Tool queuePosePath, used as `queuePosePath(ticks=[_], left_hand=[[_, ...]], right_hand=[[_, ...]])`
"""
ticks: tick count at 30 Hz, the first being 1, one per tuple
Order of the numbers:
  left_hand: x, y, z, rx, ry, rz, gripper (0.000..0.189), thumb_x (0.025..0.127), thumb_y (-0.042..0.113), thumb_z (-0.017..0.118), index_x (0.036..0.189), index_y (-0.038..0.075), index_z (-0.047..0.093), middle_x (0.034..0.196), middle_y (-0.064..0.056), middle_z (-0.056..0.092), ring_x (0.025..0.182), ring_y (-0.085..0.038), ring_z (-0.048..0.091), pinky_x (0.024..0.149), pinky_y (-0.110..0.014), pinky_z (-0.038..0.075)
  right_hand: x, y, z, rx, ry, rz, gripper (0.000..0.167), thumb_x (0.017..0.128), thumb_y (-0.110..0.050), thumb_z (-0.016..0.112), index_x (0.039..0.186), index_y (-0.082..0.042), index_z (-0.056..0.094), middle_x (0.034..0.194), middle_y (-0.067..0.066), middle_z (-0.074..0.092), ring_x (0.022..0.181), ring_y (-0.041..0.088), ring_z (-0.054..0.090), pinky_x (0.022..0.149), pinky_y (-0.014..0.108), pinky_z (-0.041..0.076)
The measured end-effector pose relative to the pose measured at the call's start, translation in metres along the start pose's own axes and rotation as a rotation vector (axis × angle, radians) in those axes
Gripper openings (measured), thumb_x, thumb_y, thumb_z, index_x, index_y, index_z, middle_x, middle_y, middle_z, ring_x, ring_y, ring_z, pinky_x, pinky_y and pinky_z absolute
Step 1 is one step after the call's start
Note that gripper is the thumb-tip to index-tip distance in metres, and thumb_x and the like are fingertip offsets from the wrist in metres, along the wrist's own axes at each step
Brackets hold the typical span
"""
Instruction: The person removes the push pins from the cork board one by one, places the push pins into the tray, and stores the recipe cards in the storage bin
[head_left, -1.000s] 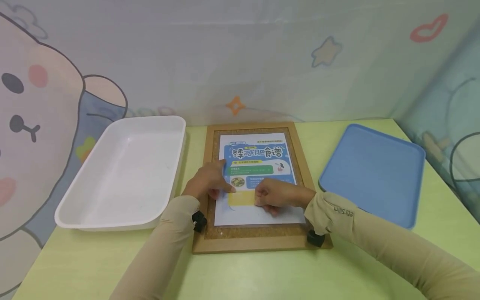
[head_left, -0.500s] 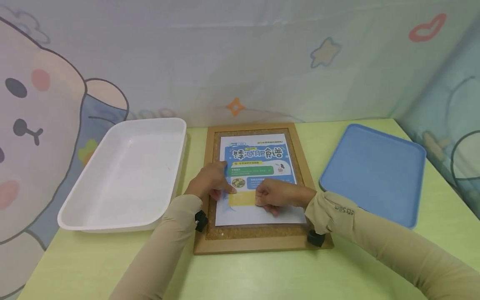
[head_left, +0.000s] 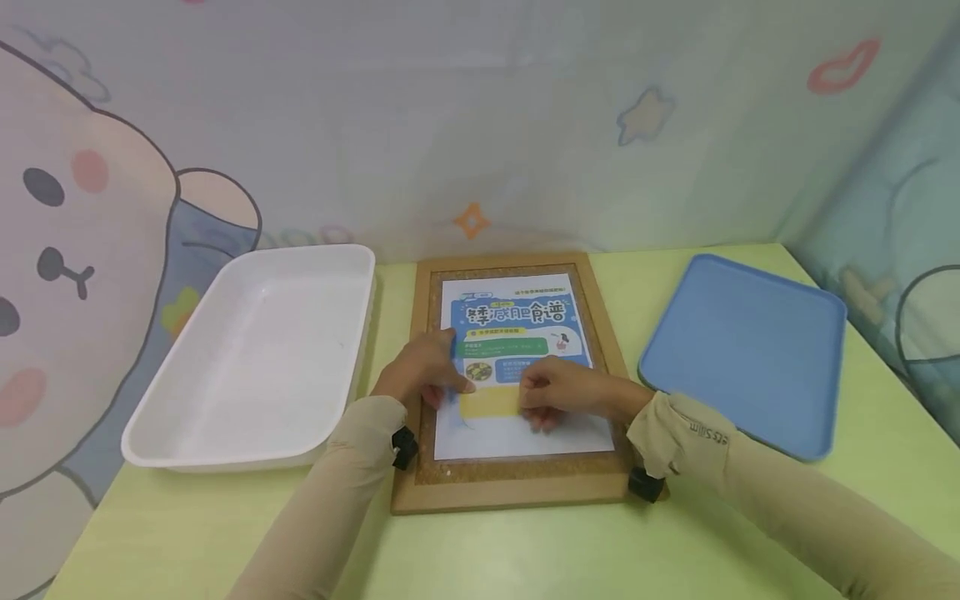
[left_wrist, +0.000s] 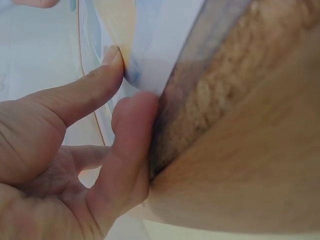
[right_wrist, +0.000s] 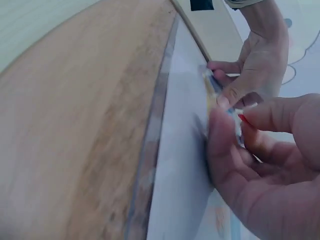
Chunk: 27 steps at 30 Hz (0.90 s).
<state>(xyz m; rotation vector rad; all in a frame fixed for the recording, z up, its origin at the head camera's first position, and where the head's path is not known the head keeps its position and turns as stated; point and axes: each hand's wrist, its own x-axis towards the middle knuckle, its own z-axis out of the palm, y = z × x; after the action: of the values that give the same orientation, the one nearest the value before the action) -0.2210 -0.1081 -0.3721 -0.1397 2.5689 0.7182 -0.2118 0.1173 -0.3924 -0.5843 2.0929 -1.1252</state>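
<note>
A printed poster (head_left: 480,433), white with blue, green and yellow panels, lies on a wood-framed cork board (head_left: 525,468). My left hand (head_left: 426,369) rests at the poster's left side, its thumb pressing the sheet by the yellow panel (head_left: 487,403). In the left wrist view, another fingertip (left_wrist: 137,107) touches down at the paper's edge. My right hand (head_left: 558,390) is low over the poster, at the panel's right end. Between its thumb and finger it pinches a small red thing (right_wrist: 243,118), mostly hidden by the fingers; I cannot tell its kind.
To the left of the board stands a deep white tray (head_left: 251,367). A flat blue tray (head_left: 742,358) lies to its right, close to my right forearm. Behind the pale green table (head_left: 525,558) hangs a cartoon-printed backdrop (head_left: 525,133).
The head view has tilted slightly, so everything sits a little lower. My right hand has shifted slightly right and its fingers are blurred. The left hand stays on the poster.
</note>
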Motion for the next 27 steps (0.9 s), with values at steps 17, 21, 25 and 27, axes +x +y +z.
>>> queuePosePath(ticks=[17,21,25,27], left_hand=[[0.001,-0.003,0.004,-0.031,0.02,0.051,0.099,0.079,0.021,0.087,0.157,0.007,0.027,0.127,-0.023,0.056,0.053,-0.023,0.066,0.048,-0.03,0.057],[0.002,-0.004,0.003,-0.028,0.011,0.068,0.095,0.079,0.021,0.087,0.154,0.005,0.031,0.117,-0.022,0.058,0.051,-0.021,0.064,0.047,-0.03,0.057],[0.002,-0.005,0.002,-0.025,0.006,0.076,0.093,0.079,0.021,0.086,0.152,0.004,0.032,0.11,-0.02,0.059,0.05,-0.019,0.062,0.047,-0.03,0.057],[0.001,-0.005,0.001,-0.021,0.003,0.077,0.094,0.079,0.021,0.086,0.153,0.004,0.031,0.11,-0.02,0.058,0.049,-0.019,0.062,0.046,-0.029,0.056]], right_hand=[[-0.041,0.026,-0.048,-0.163,0.393,-0.042,0.015,0.091,-0.005,0.066,0.079,0.002,0.068,0.071,0.008,0.069,0.064,0.017,0.066,0.06,0.031,0.057],[-0.055,0.034,-0.063,-0.275,0.492,-0.025,0.016,0.092,-0.007,0.065,0.077,-0.001,0.067,0.072,0.008,0.07,0.063,0.018,0.067,0.059,0.03,0.055],[-0.076,0.048,-0.084,-0.449,0.592,-0.026,0.021,0.095,-0.007,0.06,0.075,-0.004,0.064,0.067,0.006,0.064,0.058,0.018,0.058,0.055,0.031,0.046],[-0.086,0.059,-0.095,-0.558,0.646,-0.018,0.024,0.095,-0.007,0.06,0.071,-0.006,0.059,0.062,0.004,0.057,0.055,0.017,0.05,0.053,0.031,0.039]])
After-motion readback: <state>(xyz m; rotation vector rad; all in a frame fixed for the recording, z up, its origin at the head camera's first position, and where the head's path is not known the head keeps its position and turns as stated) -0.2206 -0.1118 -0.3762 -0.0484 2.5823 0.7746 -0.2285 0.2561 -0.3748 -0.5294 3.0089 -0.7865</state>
